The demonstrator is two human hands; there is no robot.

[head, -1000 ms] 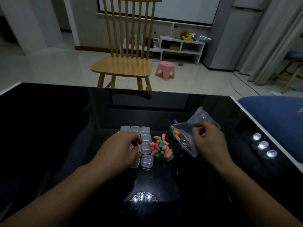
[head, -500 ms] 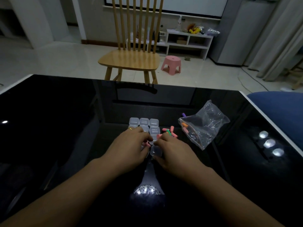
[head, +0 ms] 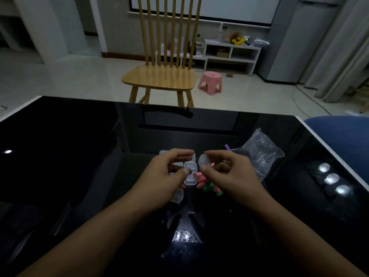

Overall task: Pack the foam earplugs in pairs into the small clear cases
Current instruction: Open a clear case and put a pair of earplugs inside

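Note:
Several small clear cases (head: 189, 177) sit grouped on the black glossy table (head: 79, 156), partly hidden under my left hand (head: 159, 176). That hand hovers over them with thumb and fingers curved and a gap between them; I see nothing in it. My right hand (head: 231, 176) pinches one clear case (head: 203, 159) between forefinger and thumb, lifted just above the group. Pink and green foam earplugs (head: 207, 185) lie in a small pile below my right hand, partly covered by it.
A crumpled clear plastic bag (head: 259, 154) lies right of my hands, with a purple earplug (head: 226, 146) at its mouth. A wooden chair (head: 159, 76) stands beyond the far table edge. A blue seat (head: 339, 132) is at the right.
My right hand left the bag, came to the pile beside the cases and now holds one case lifted. My left hand rose off the cases, its fingers uncurling.

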